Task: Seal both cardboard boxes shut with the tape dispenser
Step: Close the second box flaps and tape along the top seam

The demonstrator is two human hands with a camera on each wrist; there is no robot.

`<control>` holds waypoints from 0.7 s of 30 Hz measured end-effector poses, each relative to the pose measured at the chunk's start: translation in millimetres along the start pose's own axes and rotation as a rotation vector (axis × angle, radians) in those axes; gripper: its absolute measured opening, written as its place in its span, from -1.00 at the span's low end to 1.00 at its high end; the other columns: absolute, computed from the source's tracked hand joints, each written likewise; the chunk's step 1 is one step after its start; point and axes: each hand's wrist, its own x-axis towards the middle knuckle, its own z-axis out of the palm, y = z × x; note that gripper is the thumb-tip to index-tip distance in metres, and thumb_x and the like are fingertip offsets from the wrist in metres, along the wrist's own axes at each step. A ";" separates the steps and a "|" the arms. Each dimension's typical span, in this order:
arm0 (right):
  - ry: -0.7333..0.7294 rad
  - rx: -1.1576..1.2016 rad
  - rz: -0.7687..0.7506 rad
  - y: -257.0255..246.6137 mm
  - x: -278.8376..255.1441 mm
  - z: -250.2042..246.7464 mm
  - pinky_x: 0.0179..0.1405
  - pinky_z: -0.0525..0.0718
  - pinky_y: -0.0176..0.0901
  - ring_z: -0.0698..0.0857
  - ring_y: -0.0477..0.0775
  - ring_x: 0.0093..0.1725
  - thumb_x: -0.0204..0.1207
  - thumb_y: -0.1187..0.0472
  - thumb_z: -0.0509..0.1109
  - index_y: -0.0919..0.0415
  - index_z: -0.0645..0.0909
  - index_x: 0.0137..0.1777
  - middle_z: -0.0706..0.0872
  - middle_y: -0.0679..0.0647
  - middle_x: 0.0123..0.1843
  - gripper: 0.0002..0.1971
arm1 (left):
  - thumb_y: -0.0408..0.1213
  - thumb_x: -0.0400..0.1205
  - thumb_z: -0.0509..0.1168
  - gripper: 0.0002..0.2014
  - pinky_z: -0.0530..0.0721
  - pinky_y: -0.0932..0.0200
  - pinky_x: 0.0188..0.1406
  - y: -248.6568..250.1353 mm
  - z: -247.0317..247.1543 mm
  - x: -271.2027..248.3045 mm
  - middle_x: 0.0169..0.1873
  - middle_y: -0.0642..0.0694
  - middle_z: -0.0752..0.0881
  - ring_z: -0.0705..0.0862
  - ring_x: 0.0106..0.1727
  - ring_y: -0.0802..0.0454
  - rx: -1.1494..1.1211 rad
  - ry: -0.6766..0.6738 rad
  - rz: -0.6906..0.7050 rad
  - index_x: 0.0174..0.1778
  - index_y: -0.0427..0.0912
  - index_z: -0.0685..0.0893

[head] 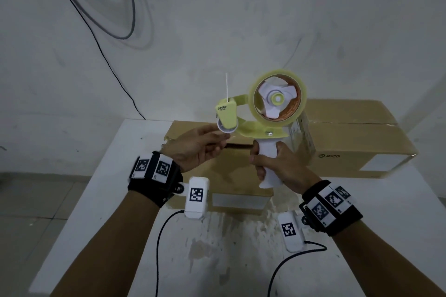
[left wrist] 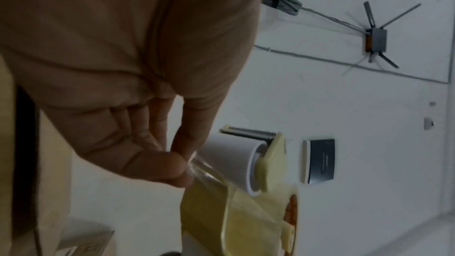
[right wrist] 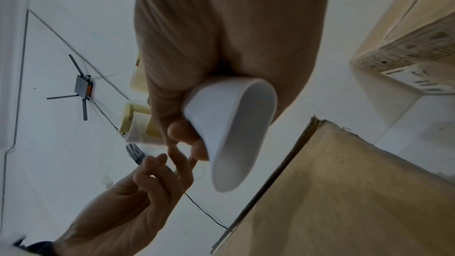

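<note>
While the tape dispenser [head: 261, 113] is held up in the air above the table [head: 101, 200], the right hand [head: 277, 166] has its fingers wrapped tight round the white handle. At the roller end, the left hand [head: 195, 147] pinches the loose tape end [left wrist: 197, 164] between thumb and fingertips. Below, two cardboard boxes sit along the table's far edge: the near box [head: 231, 176] and, just to its right, the far box [head: 357, 137].

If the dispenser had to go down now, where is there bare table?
Bare table runs left of the near box, and along the near edge under both forearms. The back is crowded: the far box fills the right rear.
</note>
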 end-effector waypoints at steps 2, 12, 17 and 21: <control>0.002 -0.003 0.008 2.6 0.7 1.1 -0.33 0.58 -0.01 0.52 0.21 -0.45 0.47 0.25 0.49 0.25 0.62 -0.18 0.55 0.32 -0.43 -0.90 | -0.46 0.65 0.28 -0.70 0.67 0.37 -0.41 6.3 -3.6 4.5 -0.16 -0.11 0.71 0.71 -0.35 0.15 0.025 0.069 0.018 0.32 -0.27 0.59; 0.080 -0.025 -0.024 14.5 -4.9 7.3 -0.33 0.58 -0.03 0.54 0.16 -0.51 0.51 0.28 0.49 0.42 0.60 -0.18 0.59 0.22 -0.52 -0.81 | -0.36 0.68 0.27 -0.87 0.47 0.47 -0.70 4.5 -10.3 9.3 -0.37 -0.04 0.67 0.58 -0.53 0.25 -0.036 0.188 -0.050 0.11 -0.19 0.64; 0.020 -0.002 -0.022 9.2 -12.9 17.0 -0.37 0.57 -0.07 0.53 0.16 -0.53 0.55 0.36 0.48 0.36 0.63 -0.21 0.59 0.23 -0.53 -0.87 | -0.25 0.72 0.16 -0.83 0.34 0.50 -0.79 -0.4 -3.3 9.2 -0.30 -0.01 0.53 0.41 -0.62 0.26 -0.173 0.117 -0.146 -0.17 -0.13 0.57; -0.013 0.044 -0.007 6.6 -20.9 22.4 -0.39 0.58 -0.06 0.52 0.11 -0.55 0.49 0.32 0.52 0.32 0.64 -0.20 0.59 0.15 -0.53 -0.88 | -0.25 0.77 0.06 -0.68 0.38 0.48 -0.77 -7.2 5.3 3.7 -0.52 -0.01 0.63 0.45 -0.67 0.23 -0.197 0.166 -0.074 -0.25 -0.16 0.60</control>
